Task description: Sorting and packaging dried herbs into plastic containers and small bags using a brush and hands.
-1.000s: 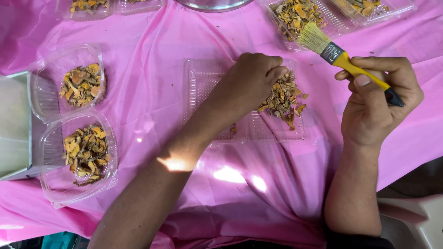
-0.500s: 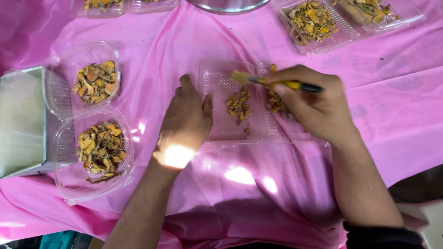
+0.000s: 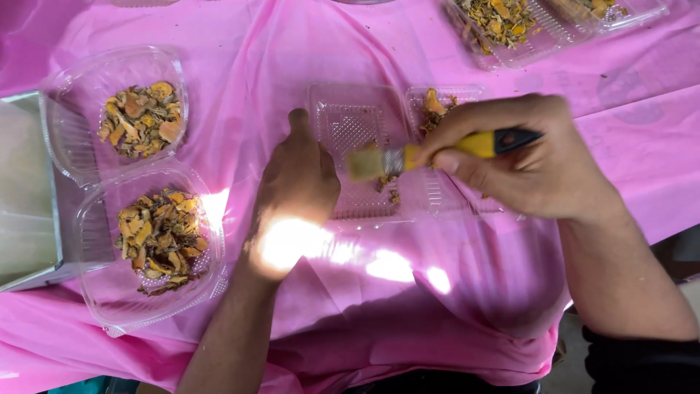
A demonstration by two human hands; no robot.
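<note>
Head view: right hand [image 3: 525,171] grips brush [image 3: 437,153], long axis left-right, bristles left over clear tray [image 3: 357,124]; left hand [image 3: 295,182], fingers flat and spread, presses tray's left edge; dried pieces [image 3: 386,182] just under bristles.

A pink cloth [image 3: 262,66] covers the table. The open clear tray [image 3: 357,120] lies under the right hand's brush grip. Two filled clamshells [image 3: 87,241] sit well left of it, a grey box [image 3: 25,190] further left, more trays [image 3: 539,36] beyond.
</note>
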